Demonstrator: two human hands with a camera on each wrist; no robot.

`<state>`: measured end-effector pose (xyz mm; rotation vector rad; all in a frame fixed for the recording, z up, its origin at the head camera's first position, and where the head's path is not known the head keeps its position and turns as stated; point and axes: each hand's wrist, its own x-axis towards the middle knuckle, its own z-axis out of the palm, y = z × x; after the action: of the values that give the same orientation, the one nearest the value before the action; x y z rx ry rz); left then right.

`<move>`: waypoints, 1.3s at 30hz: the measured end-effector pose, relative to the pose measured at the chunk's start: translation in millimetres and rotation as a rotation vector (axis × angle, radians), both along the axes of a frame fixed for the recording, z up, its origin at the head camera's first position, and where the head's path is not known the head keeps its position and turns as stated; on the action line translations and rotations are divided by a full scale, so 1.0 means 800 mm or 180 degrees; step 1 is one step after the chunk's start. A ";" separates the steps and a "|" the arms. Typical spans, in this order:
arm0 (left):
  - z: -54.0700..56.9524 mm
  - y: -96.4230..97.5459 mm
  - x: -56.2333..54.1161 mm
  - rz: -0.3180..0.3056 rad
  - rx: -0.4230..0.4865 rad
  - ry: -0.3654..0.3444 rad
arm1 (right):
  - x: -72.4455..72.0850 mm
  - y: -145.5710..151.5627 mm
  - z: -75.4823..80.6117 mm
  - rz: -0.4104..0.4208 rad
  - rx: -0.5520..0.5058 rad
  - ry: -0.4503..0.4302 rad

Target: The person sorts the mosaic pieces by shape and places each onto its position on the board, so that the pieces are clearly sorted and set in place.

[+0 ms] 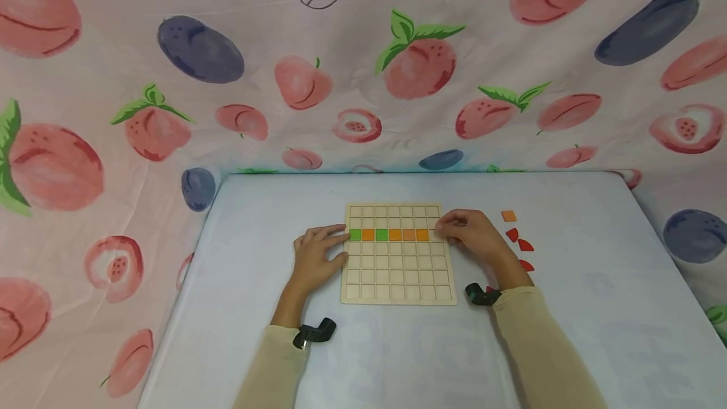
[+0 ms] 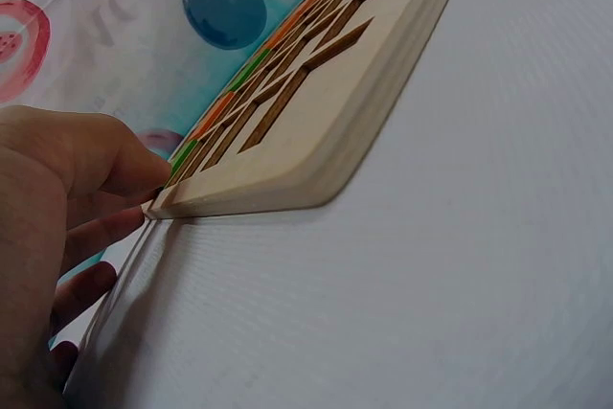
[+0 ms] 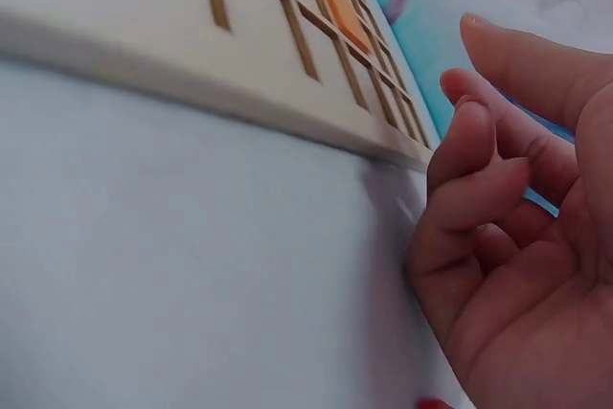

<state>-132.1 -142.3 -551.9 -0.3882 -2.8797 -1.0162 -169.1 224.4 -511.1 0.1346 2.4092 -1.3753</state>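
A square wooden grid board (image 1: 397,297) lies on the table. Its third row from the far edge holds green and orange square tiles (image 1: 382,235), with the cell at the right end bare. My left hand (image 1: 314,260) rests at the board's left edge, its fingertips (image 2: 153,174) right beside the leftmost green tile, with the thumb spread lower along the edge. Over the right edge, close to that bare cell, is my right hand (image 1: 474,232). In the right wrist view its fingers (image 3: 460,146) are partly curled, one digit extended, and no piece shows between them.
To the right of the board lie an orange square tile (image 1: 508,216) and several red quarter-round pieces (image 1: 526,245), one partly hidden by the right wrist. A black wrist camera (image 1: 483,295) sits on each wrist. Fruit-printed cloth (image 1: 318,118) hangs behind the table.
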 end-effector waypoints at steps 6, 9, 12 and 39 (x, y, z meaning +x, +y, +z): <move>0.000 0.000 -0.001 0.0005 -0.0003 0.0016 | 0.001 0.026 0.016 -0.0038 0.0223 0.0228; 0.001 0.001 0.000 0.0016 -0.0002 0.0014 | 0.001 0.040 0.025 -0.0070 0.0306 0.0268; 0.001 0.001 0.000 0.0028 0.0007 0.0009 | 0.000 0.055 0.031 -0.0124 0.0393 0.0374; 0.003 -0.001 0.001 -0.0014 -0.0005 -0.0044 | -0.004 0.157 0.014 -0.0085 0.1450 0.0522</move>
<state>-131.5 -142.8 -549.3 -0.3893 -2.8933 -1.0212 -172.1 349.8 -500.2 0.1750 2.8318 -0.8524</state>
